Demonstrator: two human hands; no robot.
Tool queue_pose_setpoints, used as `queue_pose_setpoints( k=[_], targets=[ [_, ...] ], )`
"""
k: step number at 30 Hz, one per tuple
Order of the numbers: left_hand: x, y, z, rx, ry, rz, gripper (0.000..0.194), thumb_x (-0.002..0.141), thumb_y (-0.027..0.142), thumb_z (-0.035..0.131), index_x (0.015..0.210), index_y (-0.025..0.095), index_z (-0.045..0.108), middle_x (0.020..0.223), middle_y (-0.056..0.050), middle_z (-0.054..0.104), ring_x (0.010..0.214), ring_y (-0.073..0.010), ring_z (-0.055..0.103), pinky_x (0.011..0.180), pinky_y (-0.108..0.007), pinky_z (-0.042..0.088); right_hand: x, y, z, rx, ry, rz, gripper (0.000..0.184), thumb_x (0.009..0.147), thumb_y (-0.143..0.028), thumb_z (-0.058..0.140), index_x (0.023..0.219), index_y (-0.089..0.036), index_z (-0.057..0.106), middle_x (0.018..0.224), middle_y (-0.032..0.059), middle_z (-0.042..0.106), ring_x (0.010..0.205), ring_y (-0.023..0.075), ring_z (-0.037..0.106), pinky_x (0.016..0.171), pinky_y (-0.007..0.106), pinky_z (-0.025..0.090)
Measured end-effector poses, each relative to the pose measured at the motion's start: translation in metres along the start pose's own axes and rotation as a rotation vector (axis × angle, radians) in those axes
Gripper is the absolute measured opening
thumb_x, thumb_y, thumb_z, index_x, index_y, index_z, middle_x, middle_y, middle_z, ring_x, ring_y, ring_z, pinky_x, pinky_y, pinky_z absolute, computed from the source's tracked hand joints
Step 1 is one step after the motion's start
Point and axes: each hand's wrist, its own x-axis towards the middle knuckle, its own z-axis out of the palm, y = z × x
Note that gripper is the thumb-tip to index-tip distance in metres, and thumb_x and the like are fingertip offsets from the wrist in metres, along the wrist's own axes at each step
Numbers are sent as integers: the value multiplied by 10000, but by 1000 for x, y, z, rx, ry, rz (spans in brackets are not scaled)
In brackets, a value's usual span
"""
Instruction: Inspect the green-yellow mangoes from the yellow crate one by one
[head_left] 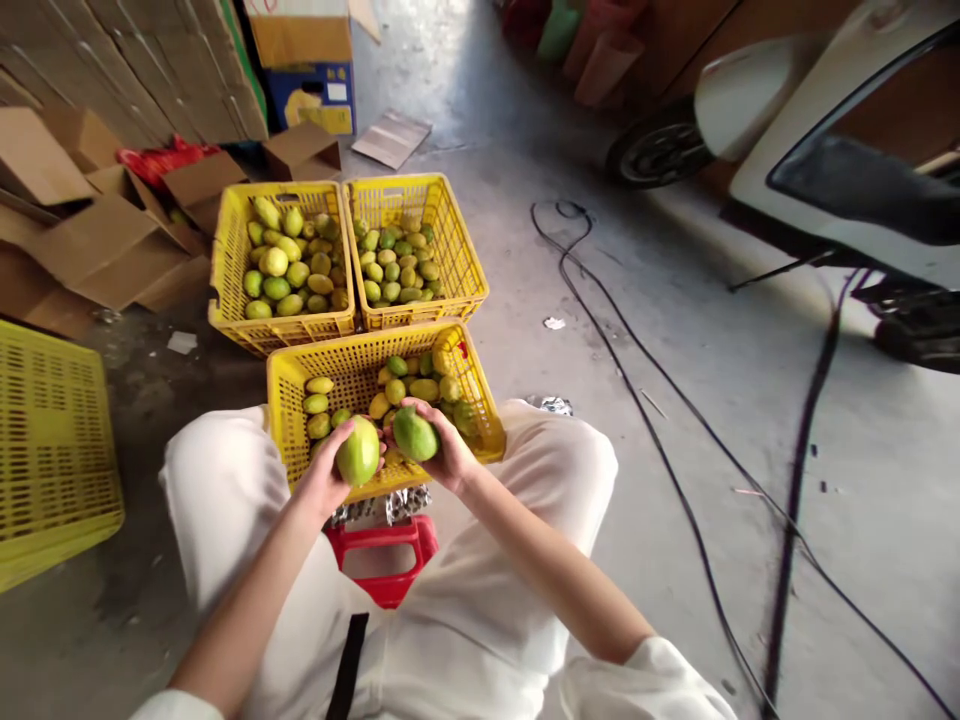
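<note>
My left hand point(324, 478) is closed round a yellow-green mango point(358, 452). My right hand point(444, 448) grips a greener mango point(415, 434). Both fruits are held side by side over the near edge of a yellow plastic crate point(341, 365) that sits between my knees and holds several mangoes. Two more yellow crates stand behind it: the left one point(225, 250) is nearly full of mangoes, the right one point(457, 250) holds smaller green ones.
A red stool point(386, 560) shows under me. An empty yellow crate point(52, 440) lies at the left. Cardboard boxes point(90, 230) pile up at the back left. Black cables point(675, 440) run over the concrete floor, and a scooter point(825, 150) stands at the right.
</note>
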Motion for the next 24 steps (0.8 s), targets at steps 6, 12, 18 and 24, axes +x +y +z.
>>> queue_pose_setpoints(
  k=[6, 12, 18, 24],
  targets=[
    [9, -9, 0, -80, 1, 83, 85, 913, 179, 792, 981, 186, 742, 858, -56, 784, 784, -210, 795, 767, -289, 719, 4, 5, 4, 63, 121, 112, 209, 1067, -400, 670, 994, -213, 729, 815, 27, 818, 680, 186, 765, 605, 256, 606],
    [13, -3, -1, -200, 42, 125, 103, 1006, 264, 695, 1005, 175, 747, 857, -42, 776, 683, -174, 749, 773, -294, 730, 3, -3, 11, 104, 168, 98, 351, 1090, -536, 704, 1006, -198, 741, 815, 29, 811, 687, 197, 793, 644, 281, 653],
    [8, 4, 7, -265, 48, -4, 186, 1069, 315, 638, 1091, 180, 763, 814, -75, 768, 861, -275, 855, 744, -346, 748, 1, -8, 7, 94, -8, 95, 341, 1067, -557, 740, 1100, -218, 715, 859, 29, 818, 775, 223, 830, 754, 374, 725],
    [7, 1, 14, -287, 86, -9, 271, 1143, 376, 577, 1056, 204, 768, 823, -95, 783, 982, -318, 877, 832, -409, 780, 4, 9, 6, 112, -12, 160, 333, 957, -481, 865, 1098, -237, 688, 966, 58, 854, 1014, 294, 870, 943, 472, 732]
  ],
)
